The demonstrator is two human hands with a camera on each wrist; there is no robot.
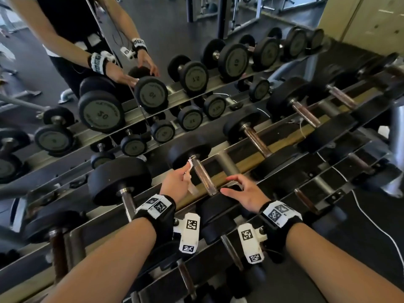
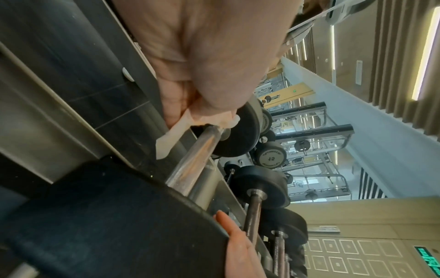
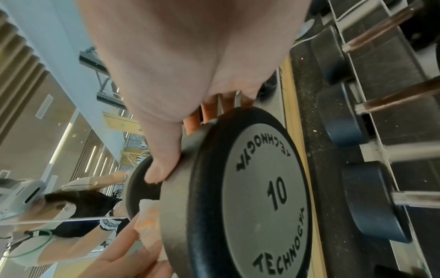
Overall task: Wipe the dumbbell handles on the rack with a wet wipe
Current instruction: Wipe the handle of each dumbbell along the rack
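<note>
While you stand over the dumbbell rack, take it from nine o'clock across to three. Your left hand pinches the wet wipe between thumb and fingertips, and the wipe touches the far end of the 10 dumbbell's handle, close to the far head at eleven o'clock of that hand. The loose tail of the wipe hangs beside the bar. Your right hand, at three o'clock of the handle, lies spread over the near head, thumb on its rim and fingers draped over the top edge, gripping nothing.

Expect the wipe to be limp, thin and damp, so it will likely bunch or tear if dragged by one corner; wrap it round the bar. That bar looks stiff steel with brownish, rusty patches, probably rough. Being heavy and round, the dumbbell may roll in its cradle, so steady it at the head.
</note>
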